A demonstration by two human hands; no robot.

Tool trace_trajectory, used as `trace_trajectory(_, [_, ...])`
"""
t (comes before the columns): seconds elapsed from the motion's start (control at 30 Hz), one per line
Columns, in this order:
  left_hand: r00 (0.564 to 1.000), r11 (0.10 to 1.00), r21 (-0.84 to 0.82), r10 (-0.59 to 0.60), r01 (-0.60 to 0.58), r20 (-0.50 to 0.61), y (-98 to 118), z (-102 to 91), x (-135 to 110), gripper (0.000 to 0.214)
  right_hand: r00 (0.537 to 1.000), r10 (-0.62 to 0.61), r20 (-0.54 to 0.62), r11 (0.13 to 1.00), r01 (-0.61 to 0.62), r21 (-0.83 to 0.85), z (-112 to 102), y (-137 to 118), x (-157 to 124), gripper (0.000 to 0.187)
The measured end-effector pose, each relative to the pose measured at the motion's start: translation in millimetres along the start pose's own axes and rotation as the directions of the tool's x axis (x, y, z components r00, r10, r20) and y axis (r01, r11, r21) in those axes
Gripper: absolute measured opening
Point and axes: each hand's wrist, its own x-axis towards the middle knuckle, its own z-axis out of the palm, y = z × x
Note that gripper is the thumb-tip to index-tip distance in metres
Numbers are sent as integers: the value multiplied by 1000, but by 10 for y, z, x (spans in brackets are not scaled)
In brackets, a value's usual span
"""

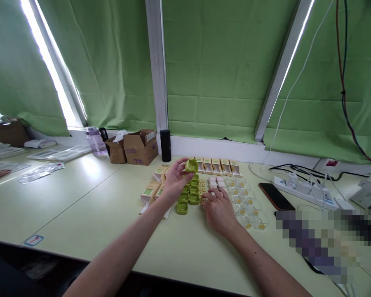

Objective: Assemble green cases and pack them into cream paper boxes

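My left hand [175,180] holds up a small olive-green square cup [191,166], its hollow side turned toward me. Below it, several matching green cups [194,199] stand in two columns on the table. Over the small yellowish pieces [202,184] beside them is my right hand [218,208], fingers bent down; its fingertips partly hide what they touch. Pale pink-white blocks [214,181] lie just beyond that hand. To its right, several clear plastic domes with yellow centres [250,202] are set out in rows.
Open cartons with green labels [149,192] lie left of the cups, and more cartons [216,166] line the back. A phone [276,196] and a power strip [306,193] with cables are at the right. Cardboard boxes [140,147] and a black cylinder [165,145] stand behind.
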Motion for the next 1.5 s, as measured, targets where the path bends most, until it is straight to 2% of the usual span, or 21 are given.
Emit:
trace_trajectory(0.13, [996, 989, -121, -81, 84, 30, -153, -14, -34, 62, 997, -19, 69, 999, 22, -37, -1, -19, 7, 23])
trace_trajectory(0.27, [986, 981, -126, -134, 146, 96, -302, -82, -125, 66, 993, -39, 110, 997, 45, -58, 13, -32, 23, 24])
trace_trajectory(0.43, [982, 989, -67, -122, 133, 146, -278, -95, -164, 63, 992, -29, 126, 996, 40, -82, 45, -31, 40, 26])
trace_trajectory(0.6, [983, 990, -54, -121, 130, 136, -270, -78, -165, 60, 990, -42, 133, 994, 55, -92, 68, -24, 49, 27])
trace_trajectory(0.83, [993, 995, 31, -95, 92, 75, -328, -78, -179, 59, 1000, -13, 3, 1000, 13, -10, 43, 13, 36, 38])
trace_trajectory(0.97, [997, 993, 95, -67, 63, 46, -336, -65, -191, 56, 978, 74, -195, 983, -39, 181, 0, 83, 29, 33])
trace_trajectory(1.03, [997, 990, 128, -63, 57, 43, -338, -55, -197, 55, 938, 175, -298, 939, -68, 337, -29, 95, 30, 24])
trace_trajectory(1.1, [997, 986, 158, -62, 55, 43, -344, -45, -206, 54, 886, 306, -349, 857, -98, 505, -61, 79, 33, 16])
trace_trajectory(1.23, [996, 981, 185, -75, 66, 46, -362, -25, -234, 53, 806, 535, -253, 572, -125, 811, -112, 5, 49, 12])
trace_trajectory(1.33, [993, 977, 194, -100, 86, 67, -364, -10, -256, 52, 787, 591, -177, 368, -67, 927, -123, -27, 69, 23])
trace_trajectory(1.4, [992, 973, 215, -104, 85, 75, -358, 1, -268, 51, 786, 601, -144, 291, -47, 955, -123, -25, 81, 28])
trace_trajectory(1.5, [993, 964, 256, -90, 66, 82, -352, 19, -281, 48, 782, 616, -95, 222, -56, 973, -123, -4, 92, 31])
